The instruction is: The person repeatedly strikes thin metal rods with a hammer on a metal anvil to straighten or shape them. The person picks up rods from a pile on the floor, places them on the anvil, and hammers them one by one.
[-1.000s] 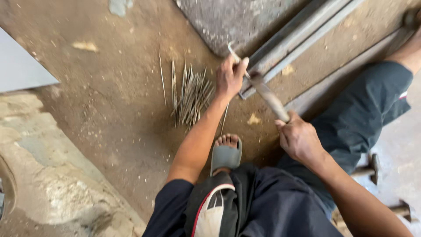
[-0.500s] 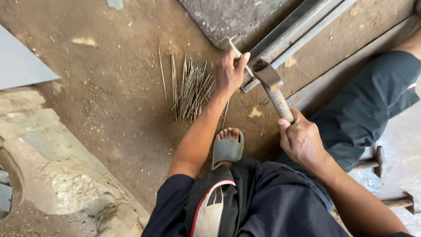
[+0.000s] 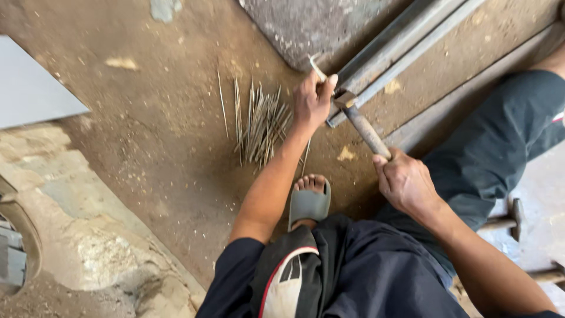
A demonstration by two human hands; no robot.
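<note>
A: Right hand (image 3: 406,182) first. State?

B: Closed round the lower end of the hammer handle (image 3: 368,131). The hammer is gripped low, and its head (image 3: 344,97) is seen just beside the left hand (image 3: 313,100), up and to the left of the right hand.

A: Long axis of the hammer?

B: Diagonal. It is run from the right hand at lower right up to the head at upper left, pointed at the near end of the steel bar (image 3: 406,53).

A: Left hand?

B: Closed on a thin bent rod (image 3: 318,68), pinched between thumb and fingers. The rod is held at the end of the steel bar, with its upper tip poking out above the hand. Whether it is touching the bar cannot be told; that spot is hidden by the hand.

A: Which hand is nearer the rod?

B: The left, since the rod is held in it. The right hand is kept well apart, joined only through the hammer's length.

A: Outward from there?

B: A loose pile of thin rods (image 3: 262,123) is laid on the dirt floor (image 3: 147,118) to the left of the left forearm, mostly lengthwise away from the person. A foot in a grey slipper (image 3: 309,203) is planted below it. A second hammer (image 3: 506,221) is seen lying at far right.
</note>
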